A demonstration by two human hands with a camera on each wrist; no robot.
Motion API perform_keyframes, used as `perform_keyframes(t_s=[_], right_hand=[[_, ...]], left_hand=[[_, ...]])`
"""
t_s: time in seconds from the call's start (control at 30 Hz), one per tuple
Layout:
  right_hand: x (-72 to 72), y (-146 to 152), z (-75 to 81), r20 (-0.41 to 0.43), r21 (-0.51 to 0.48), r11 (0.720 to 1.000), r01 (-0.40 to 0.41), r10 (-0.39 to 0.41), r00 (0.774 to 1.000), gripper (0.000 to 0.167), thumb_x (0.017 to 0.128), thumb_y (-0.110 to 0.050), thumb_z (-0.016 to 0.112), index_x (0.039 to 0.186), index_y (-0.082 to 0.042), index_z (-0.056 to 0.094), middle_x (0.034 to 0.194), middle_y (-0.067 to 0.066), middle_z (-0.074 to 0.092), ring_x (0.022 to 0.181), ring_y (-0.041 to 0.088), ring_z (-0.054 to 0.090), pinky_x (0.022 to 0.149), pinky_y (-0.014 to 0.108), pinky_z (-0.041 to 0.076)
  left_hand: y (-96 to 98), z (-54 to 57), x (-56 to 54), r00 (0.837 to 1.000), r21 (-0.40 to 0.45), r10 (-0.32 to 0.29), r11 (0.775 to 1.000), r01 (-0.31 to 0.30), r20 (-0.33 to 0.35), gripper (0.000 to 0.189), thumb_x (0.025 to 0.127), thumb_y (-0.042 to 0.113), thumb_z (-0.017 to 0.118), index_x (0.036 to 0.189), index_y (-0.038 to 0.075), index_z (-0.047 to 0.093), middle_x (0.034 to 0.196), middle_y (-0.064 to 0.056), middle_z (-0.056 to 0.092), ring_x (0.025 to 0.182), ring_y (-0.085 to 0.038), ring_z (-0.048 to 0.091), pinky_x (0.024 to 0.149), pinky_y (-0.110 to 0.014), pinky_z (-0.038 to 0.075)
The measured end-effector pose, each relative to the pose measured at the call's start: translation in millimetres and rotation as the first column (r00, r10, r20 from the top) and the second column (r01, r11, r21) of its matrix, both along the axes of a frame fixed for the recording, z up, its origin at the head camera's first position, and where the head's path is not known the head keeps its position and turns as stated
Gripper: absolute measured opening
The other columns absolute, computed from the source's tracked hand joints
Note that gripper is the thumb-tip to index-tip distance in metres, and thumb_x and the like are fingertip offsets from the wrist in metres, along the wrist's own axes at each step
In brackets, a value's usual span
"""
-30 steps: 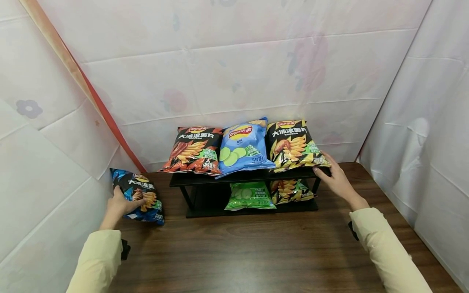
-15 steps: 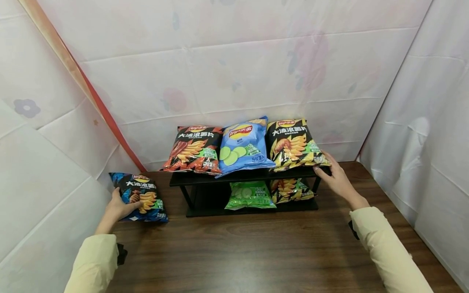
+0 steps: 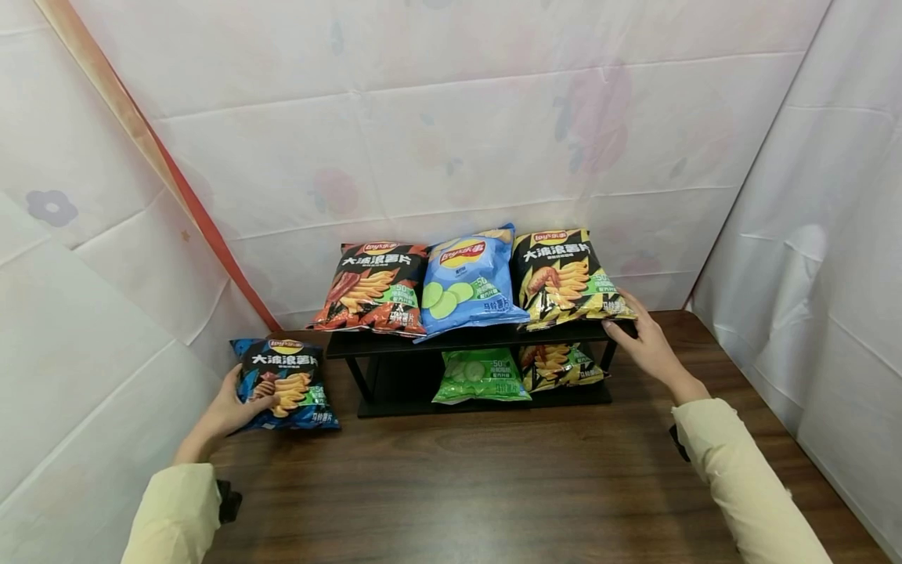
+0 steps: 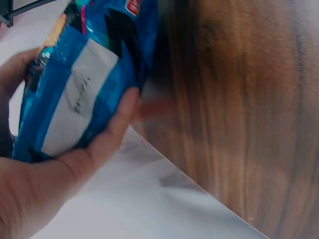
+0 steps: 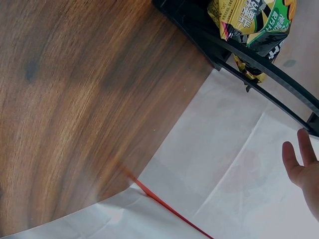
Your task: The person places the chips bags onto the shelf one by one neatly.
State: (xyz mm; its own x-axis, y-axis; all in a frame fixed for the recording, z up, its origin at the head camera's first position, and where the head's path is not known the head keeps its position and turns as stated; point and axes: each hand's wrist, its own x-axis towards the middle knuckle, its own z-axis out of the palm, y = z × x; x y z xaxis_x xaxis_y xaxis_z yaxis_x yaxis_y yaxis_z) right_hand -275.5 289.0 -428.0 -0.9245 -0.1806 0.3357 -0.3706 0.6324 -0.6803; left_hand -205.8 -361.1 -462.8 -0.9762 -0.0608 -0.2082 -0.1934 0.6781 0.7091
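Note:
In the head view my left hand (image 3: 232,407) grips a blue-and-black potato chip bag (image 3: 285,384) at the far left of the table, thumb on its front. The left wrist view shows the bag's blue back panel (image 4: 82,97), my fingers and thumb on either side. My right hand (image 3: 644,345) rests against the right end of a black two-tier rack (image 3: 486,338), beside the yellow-and-black chip bag (image 3: 560,278) on top. Straight fingers of this hand (image 5: 306,172) touch the rack's edge in the right wrist view; the thumb is out of sight there.
A red-and-black chip bag (image 3: 373,290) and a light blue one (image 3: 468,282) lie on the top tier. Below sit a green bag (image 3: 482,377) and another yellow-and-black bag (image 3: 557,368), right of a gap. White curtains (image 3: 451,141) surround the wooden table (image 3: 451,486).
My left hand has carried the blue-and-black chip bag rightward, toward the rack, and turned it more squarely to the front. The right hand stays at the rack's end.

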Motion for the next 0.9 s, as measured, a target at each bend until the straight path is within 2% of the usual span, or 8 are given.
perform_keyframes(t_s=[0.17, 0.3, 0.63, 0.7, 0.8, 0.9], right_hand=[[0.3, -1, 0.9, 0.023, 0.002, 1.000, 0.009, -0.009, 1.000, 0.066, 0.093, -0.033, 0.050, 0.148, -0.021, 0.015, 0.152, 0.015, 0.015, 0.133, 0.046, 0.022, 0.096, 0.068, 0.023], [1.8, -2, 2.2, 0.025, 0.006, 1.000, 0.006, -0.006, 1.000, 0.066, 0.093, -0.033, 0.049, 0.148, -0.021, 0.014, 0.151, 0.017, 0.014, 0.132, 0.047, 0.021, 0.095, 0.069, 0.023], [1.8, -2, 2.4, 0.023, 0.005, 1.000, 0.006, -0.006, 1.000, 0.067, 0.093, -0.033, 0.049, 0.148, -0.018, 0.014, 0.151, 0.019, 0.013, 0.133, 0.048, 0.019, 0.095, 0.070, 0.022], [1.6, -2, 2.2, 0.022, 0.001, 1.000, 0.004, -0.004, 1.000, 0.067, 0.093, -0.032, 0.049, 0.148, -0.017, 0.014, 0.151, 0.019, 0.013, 0.133, 0.048, 0.019, 0.095, 0.070, 0.021], [1.5, -2, 1.7, 0.025, 0.001, 1.000, 0.002, -0.002, 1.000, 0.067, 0.093, -0.032, 0.049, 0.148, -0.018, 0.013, 0.152, 0.018, 0.013, 0.133, 0.048, 0.019, 0.095, 0.070, 0.021], [1.2, -2, 1.0, 0.027, 0.002, 1.000, 0.001, -0.001, 1.000, 0.067, 0.094, -0.033, 0.049, 0.148, -0.021, 0.013, 0.152, 0.017, 0.012, 0.133, 0.048, 0.020, 0.095, 0.070, 0.022]], left_hand=[[1.0, -10.3, 1.7, 0.998, 0.099, -0.061, 0.993, 0.064, -0.031, 0.103, 0.087, 0.034, 0.060, 0.143, 0.014, -0.024, 0.145, -0.032, -0.019, 0.130, -0.056, -0.005, 0.096, -0.071, 0.016], [2.8, -17.1, 1.7, 0.997, 0.110, -0.065, 0.992, 0.070, -0.043, 0.103, 0.086, 0.034, 0.062, 0.144, 0.021, -0.023, 0.147, -0.028, -0.020, 0.131, -0.055, -0.006, 0.096, -0.072, 0.015], [1.6, -27.8, 0.2, 0.994, 0.030, -0.068, 0.997, 0.071, -0.080, 0.104, 0.085, 0.036, 0.062, 0.144, 0.013, -0.021, 0.146, -0.032, -0.016, 0.129, -0.059, 0.001, 0.095, -0.071, 0.019], [2.0, -31.1, -1.2, 0.990, -0.007, -0.076, 0.997, 0.076, -0.120, 0.104, 0.084, 0.036, 0.063, 0.145, 0.009, -0.017, 0.145, -0.035, -0.010, 0.128, -0.059, 0.007, 0.094, -0.071, 0.022], [2.4, -36.9, -3.6, 0.972, -0.076, -0.097, 0.994, 0.083, -0.214, 0.104, 0.081, 0.033, 0.068, 0.146, 0.000, -0.006, 0.141, -0.041, 0.010, 0.124, -0.056, 0.023, 0.092, -0.069, 0.026], [2.6, -41.8, -4.8, 0.960, -0.136, -0.104, 0.988, 0.070, -0.261, 0.103, 0.078, 0.033, 0.071, 0.145, -0.004, 0.002, 0.136, -0.043, 0.019, 0.120, -0.055, 0.027, 0.091, -0.068, 0.028]])
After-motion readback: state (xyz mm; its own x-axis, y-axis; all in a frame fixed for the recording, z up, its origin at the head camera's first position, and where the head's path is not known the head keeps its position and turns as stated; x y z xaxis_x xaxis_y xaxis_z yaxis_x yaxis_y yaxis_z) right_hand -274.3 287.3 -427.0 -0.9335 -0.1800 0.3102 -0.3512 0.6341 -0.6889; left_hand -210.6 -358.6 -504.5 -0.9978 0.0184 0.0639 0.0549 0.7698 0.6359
